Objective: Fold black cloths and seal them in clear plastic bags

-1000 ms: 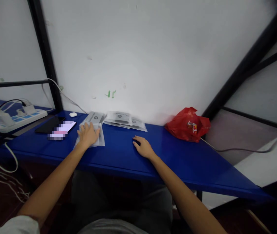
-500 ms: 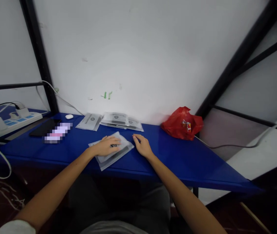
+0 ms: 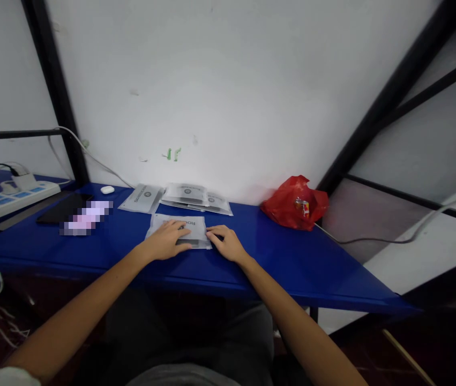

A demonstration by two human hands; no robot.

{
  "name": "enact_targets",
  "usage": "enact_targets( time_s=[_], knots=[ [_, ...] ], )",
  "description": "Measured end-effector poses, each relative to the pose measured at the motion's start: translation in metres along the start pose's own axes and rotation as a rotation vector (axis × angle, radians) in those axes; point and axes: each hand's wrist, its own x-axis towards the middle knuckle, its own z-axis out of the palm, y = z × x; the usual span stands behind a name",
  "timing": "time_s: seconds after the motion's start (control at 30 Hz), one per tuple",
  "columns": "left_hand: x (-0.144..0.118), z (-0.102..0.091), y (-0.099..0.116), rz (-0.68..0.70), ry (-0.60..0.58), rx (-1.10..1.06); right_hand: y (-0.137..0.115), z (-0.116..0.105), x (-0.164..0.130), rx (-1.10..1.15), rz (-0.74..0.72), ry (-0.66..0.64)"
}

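Frosted white plastic pouch (image 3: 200,227), printed, flat on the long blue desk (image 3: 276,271), under the left hand (image 3: 170,240). That hand spread, not clamped; right hand (image 3: 228,244) curled at the pouch's right edge, grip can't be told. Looks part-way: pouch laid flat, similar white pouches (image 3: 187,193) by the wall untouched. Front edge near; room rightward toward the crumpled red plastic bag (image 3: 290,206).

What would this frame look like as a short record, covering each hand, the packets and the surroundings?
Surface: blue desk
Left hand: spread over the near packet
Right hand: at that packet's right edge
Far packets: several, some overlapping, along the wall
At left: power strip, small white case, bright pixelated screen
At right: red plastic bag
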Motion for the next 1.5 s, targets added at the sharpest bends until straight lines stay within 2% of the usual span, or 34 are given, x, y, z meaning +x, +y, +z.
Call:
enact_targets(
  time_s=[0.13, 0.2, 0.3, 0.43, 0.8, 0.97, 1.1, 1.5],
  knots=[
    [-0.005, 0.013, 0.008, 0.189, 0.075, 0.080, 0.000, 0.001, 0.001, -0.005, 0.012, 0.000],
    [-0.002, 0.016, 0.010, 0.237, 0.081, 0.150, 0.001, 0.000, 0.001, 0.005, 0.003, 0.003],
    [0.003, 0.016, 0.012, 0.226, 0.059, 0.258, 0.002, -0.001, 0.000, 0.023, -0.029, 0.034],
    [0.007, 0.011, 0.012, 0.146, 0.115, 0.319, -0.001, -0.003, -0.003, 0.033, -0.128, 0.087],
    [-0.004, 0.008, 0.011, 0.099, 0.289, 0.125, -0.015, 0.001, -0.006, 0.016, -0.208, 0.204],
    [-0.006, 0.009, 0.026, 0.163, 0.392, 0.031, -0.024, 0.006, -0.008, -0.012, -0.266, 0.244],
    [0.001, 0.011, 0.033, 0.199, 0.453, 0.059, -0.026, 0.010, -0.006, -0.032, -0.324, 0.251],
    [0.006, 0.012, 0.025, 0.318, 0.406, 0.294, -0.033, 0.003, -0.011, -0.032, -0.275, 0.204]
  ],
)
